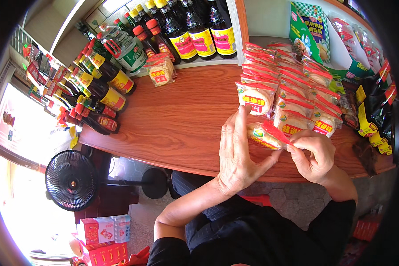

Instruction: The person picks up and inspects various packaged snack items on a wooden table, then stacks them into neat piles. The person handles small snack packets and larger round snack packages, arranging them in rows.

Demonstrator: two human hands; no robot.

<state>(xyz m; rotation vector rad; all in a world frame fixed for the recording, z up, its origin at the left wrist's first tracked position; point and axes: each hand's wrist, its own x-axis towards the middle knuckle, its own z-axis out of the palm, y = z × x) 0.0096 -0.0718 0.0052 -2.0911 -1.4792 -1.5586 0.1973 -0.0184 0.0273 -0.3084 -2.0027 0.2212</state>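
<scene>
My right hand is closed, with thumb and fingers pinching the red top strip of a clear cracker packet. The packet lies tilted at the front of the rows, with round pale crackers inside. My left hand is spread beside it, its fingers stretched upward and its thumb reaching under the packet's near edge. Whether that thumb touches the packet I cannot tell. Just past my left fingertips, rows of matching cracker packets stand closely lined up on the brown wooden counter.
One more cracker packet sits at the back, near dark sauce bottles and a clear jug. More bottles crowd the left end. Green display boxes and black pouches stand right. A black fan is beyond the counter's edge.
</scene>
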